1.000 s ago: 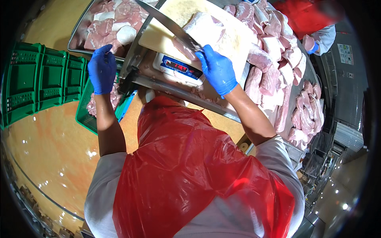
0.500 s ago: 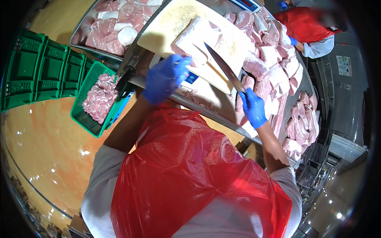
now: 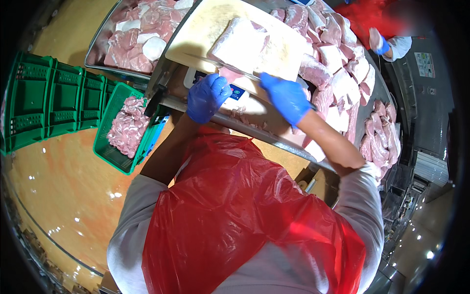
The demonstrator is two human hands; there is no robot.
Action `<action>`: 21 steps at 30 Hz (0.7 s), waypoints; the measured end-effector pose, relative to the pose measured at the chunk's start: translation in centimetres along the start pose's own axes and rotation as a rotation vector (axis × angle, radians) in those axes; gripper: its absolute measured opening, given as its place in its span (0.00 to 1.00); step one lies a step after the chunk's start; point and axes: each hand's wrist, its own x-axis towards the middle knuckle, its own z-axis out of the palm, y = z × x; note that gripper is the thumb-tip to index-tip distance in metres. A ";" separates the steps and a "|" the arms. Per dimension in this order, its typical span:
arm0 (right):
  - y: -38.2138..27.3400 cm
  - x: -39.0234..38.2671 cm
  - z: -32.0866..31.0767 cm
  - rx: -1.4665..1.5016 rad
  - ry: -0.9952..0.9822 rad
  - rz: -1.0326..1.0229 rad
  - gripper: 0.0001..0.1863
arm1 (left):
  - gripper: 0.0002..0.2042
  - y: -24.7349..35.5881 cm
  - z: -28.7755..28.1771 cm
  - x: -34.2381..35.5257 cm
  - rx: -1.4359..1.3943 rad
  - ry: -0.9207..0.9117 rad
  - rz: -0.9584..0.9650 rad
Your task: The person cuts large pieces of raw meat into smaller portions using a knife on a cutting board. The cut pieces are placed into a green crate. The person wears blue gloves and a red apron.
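Gripped the knife in the right hand, just right of the left hand.

Closed that right hand around the handle, with its back turned up, and reached up and leftward from the lower right with the right forearm. Pointed the blurred blade leftward along the near side of the large pale meat piece on the cutting board. Curled the left hand nearly into a fist, with the knuckles up, and pinched a small pink flap of meat at the fingertips, close under the blade. Slanted the left forearm up and rightward from the lower left. Covered part of the scale with the left hand.
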 end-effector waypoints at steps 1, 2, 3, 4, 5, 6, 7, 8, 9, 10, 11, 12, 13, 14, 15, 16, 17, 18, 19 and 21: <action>1.6 -1.7 -1.0 -0.079 -0.048 0.016 0.14 | 0.14 -0.3 -0.4 -0.2 0.045 0.001 0.109; 4.6 -3.4 -0.8 -0.138 -0.090 0.022 0.12 | 0.15 -0.5 -0.9 -0.4 0.087 -0.001 0.223; 7.4 -5.3 -0.7 -0.199 -0.129 0.038 0.11 | 0.14 -0.9 -0.8 -1.2 -0.009 -0.008 0.086; 8.7 -6.3 -1.9 -0.269 -0.137 0.034 0.11 | 0.13 -1.4 -0.5 -2.6 -0.096 -0.016 -0.056; 9.6 -7.6 -2.6 -0.328 -0.143 0.035 0.12 | 0.11 -1.3 -1.6 -3.2 -0.091 0.015 -0.161; 10.6 -8.7 -2.9 -0.354 -0.150 0.052 0.11 | 0.10 -1.1 -2.9 -3.8 -0.089 0.050 -0.269; 11.6 -9.9 -2.9 -0.376 -0.160 0.076 0.10 | 0.08 -0.6 -5.1 -4.0 -0.001 0.129 -0.339; 11.8 -11.0 -2.6 -0.401 -0.169 0.103 0.09 | 0.08 -2.0 -6.4 -5.3 -0.003 0.185 -0.385; 11.8 -12.1 -1.5 -0.279 -0.027 0.104 0.09 | 0.08 -3.7 -8.1 -6.7 -0.002 0.242 -0.431; 11.7 -13.4 0.1 -0.155 0.114 0.109 0.08 | 0.07 -4.3 -10.6 -7.3 0.106 0.241 -0.556; 11.4 -14.7 1.2 -0.034 0.252 0.120 0.08 | 0.07 -5.2 -13.4 -7.9 0.209 0.236 -0.679; 9.5 -14.5 2.7 0.174 0.411 0.214 0.07 | 0.09 -7.9 -16.5 -9.4 0.263 0.010 -0.823; 8.7 -14.6 4.9 0.322 0.472 0.326 0.07 | 0.11 -10.2 -18.9 -10.5 0.315 -0.213 -0.963; 6.9 -13.4 4.8 0.506 0.457 0.418 0.08 | 0.13 -11.0 -19.5 -10.6 0.461 -0.269 -0.812; 4.5 -11.9 4.7 0.693 0.441 0.508 0.10 | 0.14 -12.2 -19.5 -10.5 0.602 -0.323 -0.652; 2.6 -10.2 5.4 0.932 0.494 0.591 0.10 | 0.15 -13.6 -19.2 -9.2 0.735 -0.373 -0.472; 1.2 -8.1 6.0 1.163 0.550 0.676 0.11 | 0.17 -9.8 -17.0 -1.0 0.417 -0.226 -0.415; -0.3 -5.8 5.2 1.261 0.553 0.604 0.12 | 0.18 -8.8 -15.1 3.2 0.174 -0.150 -0.319; -1.7 -3.8 4.2 1.354 0.547 0.525 0.12 | 0.17 -9.2 -12.5 6.5 -0.113 -0.132 -0.115; -3.0 -1.1 4.6 1.750 0.413 0.329 0.13 | 0.19 -8.7 -6.9 13.1 -0.388 -0.267 -0.134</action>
